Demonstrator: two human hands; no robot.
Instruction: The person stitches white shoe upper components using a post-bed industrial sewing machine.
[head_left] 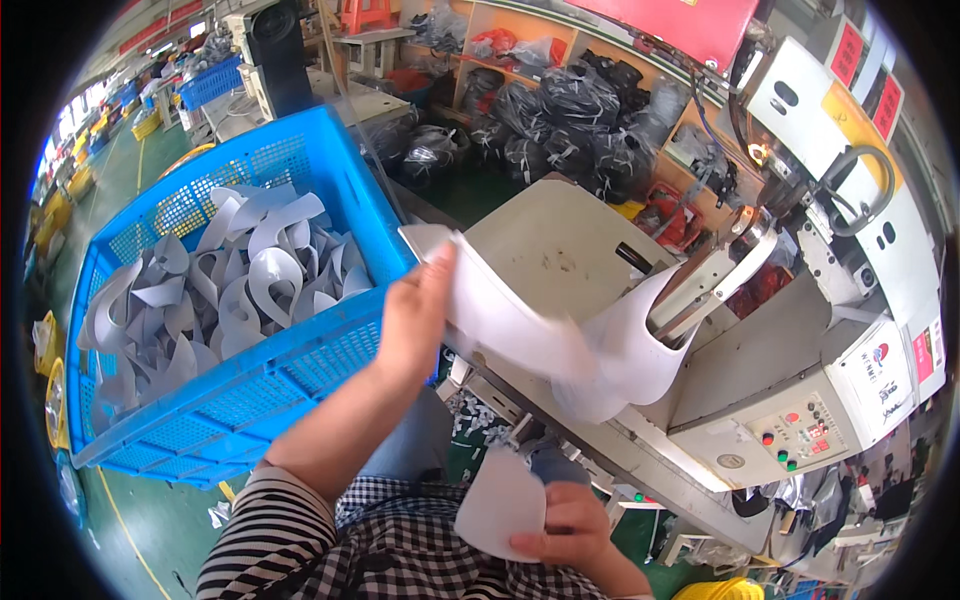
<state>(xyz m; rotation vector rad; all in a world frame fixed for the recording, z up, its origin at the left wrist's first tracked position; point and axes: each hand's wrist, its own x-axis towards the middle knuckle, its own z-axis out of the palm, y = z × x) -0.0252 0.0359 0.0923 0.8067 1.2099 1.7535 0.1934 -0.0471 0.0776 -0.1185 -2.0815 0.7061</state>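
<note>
- My left hand [415, 320] grips a long curved white sheet piece [560, 340], right of the blue plastic crate [330, 160].
- My right hand [575, 530] pinches a smaller white sheet piece [500, 505], below-right of that crate.

Black plastic bags [560, 120] crowd the shelves at the back, red rectangular labels [846, 55] sit on the white machine's top, and a red-and-white sticker [881, 362] marks its lower housing.

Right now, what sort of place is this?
Most likely a factory floor, perhaps footwear or leather goods. A blue crate holds grey cut pieces, an industrial machine has a button panel, and shelves hold black bags.
</note>
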